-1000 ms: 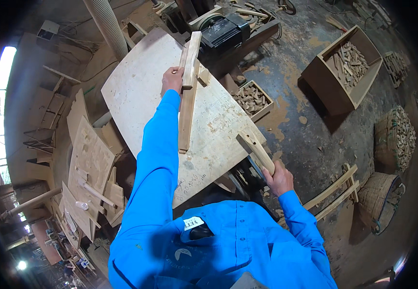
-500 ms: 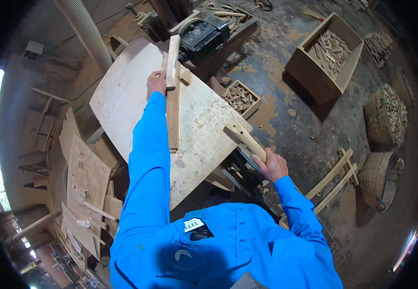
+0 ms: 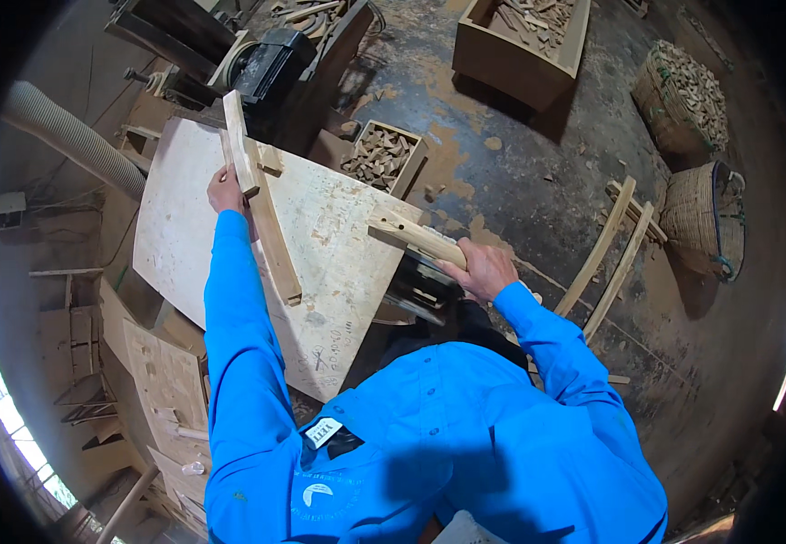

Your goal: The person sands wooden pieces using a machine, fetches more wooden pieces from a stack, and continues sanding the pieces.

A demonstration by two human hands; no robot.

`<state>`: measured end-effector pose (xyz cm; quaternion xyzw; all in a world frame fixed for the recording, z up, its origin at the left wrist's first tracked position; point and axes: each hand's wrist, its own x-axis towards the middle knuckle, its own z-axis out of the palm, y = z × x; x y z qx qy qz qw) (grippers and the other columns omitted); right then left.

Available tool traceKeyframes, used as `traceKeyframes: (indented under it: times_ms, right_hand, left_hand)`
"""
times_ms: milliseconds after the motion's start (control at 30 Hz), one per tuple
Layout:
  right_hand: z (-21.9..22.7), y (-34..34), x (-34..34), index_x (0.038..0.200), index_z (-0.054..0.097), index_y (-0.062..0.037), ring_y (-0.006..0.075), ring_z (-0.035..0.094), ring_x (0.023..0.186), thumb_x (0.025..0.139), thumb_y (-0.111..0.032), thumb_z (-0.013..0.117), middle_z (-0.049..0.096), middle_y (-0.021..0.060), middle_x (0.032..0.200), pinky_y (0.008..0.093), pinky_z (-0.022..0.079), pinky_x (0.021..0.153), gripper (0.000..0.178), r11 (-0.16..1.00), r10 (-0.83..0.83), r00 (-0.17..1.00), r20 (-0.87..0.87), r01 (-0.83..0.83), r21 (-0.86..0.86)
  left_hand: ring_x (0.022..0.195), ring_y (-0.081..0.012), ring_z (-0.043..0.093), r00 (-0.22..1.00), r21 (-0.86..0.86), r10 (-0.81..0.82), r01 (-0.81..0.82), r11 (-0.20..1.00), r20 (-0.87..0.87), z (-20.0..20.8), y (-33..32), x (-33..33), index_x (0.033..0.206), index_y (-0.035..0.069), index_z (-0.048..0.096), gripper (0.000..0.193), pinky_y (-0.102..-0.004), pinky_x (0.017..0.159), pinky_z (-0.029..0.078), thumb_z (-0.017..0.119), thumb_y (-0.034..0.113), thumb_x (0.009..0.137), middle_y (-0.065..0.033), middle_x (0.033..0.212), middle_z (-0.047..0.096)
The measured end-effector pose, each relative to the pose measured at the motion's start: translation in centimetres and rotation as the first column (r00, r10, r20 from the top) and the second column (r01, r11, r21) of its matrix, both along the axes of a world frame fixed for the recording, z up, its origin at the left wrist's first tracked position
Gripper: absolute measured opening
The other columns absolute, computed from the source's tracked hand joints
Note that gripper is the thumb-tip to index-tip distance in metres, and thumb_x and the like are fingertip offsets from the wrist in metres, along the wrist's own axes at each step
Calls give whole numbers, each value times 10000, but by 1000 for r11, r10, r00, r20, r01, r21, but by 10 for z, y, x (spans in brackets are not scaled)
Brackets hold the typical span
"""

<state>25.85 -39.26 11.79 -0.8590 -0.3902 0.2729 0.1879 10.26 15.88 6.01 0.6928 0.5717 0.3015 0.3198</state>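
Wood strip [image 3: 241, 145] gripped in left hand [image 3: 226, 190] at far table [image 3: 339, 254] edge, right hand [image 3: 486, 270] clamping notched piece [image 3: 416, 236]; loose grip could drop either.

A pale plywood table [image 3: 339, 263] is the landmark. The left hand [image 3: 226, 190], arm stretched out in a blue sleeve, grips a wooden slat [image 3: 239, 145] at the table's far left corner; a longer strip [image 3: 275, 236] lies flat on the table just beside it. The right hand [image 3: 488, 270] closes around a short wooden block [image 3: 416, 234] at the table's right edge. Beyond the far edge stands a dark machine [image 3: 271, 63]. A small crate of wood pieces [image 3: 382, 154] sits just right of the table; a larger crate [image 3: 524, 41] and two baskets [image 3: 697, 154] stand well off to the right.
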Motion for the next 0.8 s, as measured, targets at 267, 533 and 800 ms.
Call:
traceKeyframes:
  times_ms: [267,533,800]
  right_hand:
    - [-18,-54,6,1121,688,-49,438,732,812,978,-577,655,746,211,853,549,566,736,547,996,-1,1000,-10,2,90]
    - [-13,-92,0,1035,668,-44,449,727,843,963,-588,664,744,241,909,551,564,744,549,996,-1,1000,-8,2,86]
    - [-17,-105,-5,975,659,-48,449,717,786,965,-598,656,718,243,828,550,558,711,551,998,-7,1000,29,5,58]
  left_hand:
    - [981,-263,742,998,19,-41,40,999,46,1,-52,-3,1240,7,760,374,-398,873,585,732,280,986,-195,1109,783]
    - [1078,-365,688,964,264,31,42,963,-265,39,-125,2,1300,71,726,398,-472,937,564,729,259,949,-210,1169,691]
    - [1121,-387,647,863,412,-4,245,878,-504,51,-174,-18,1297,87,692,334,-502,939,563,666,176,976,-168,1178,611]
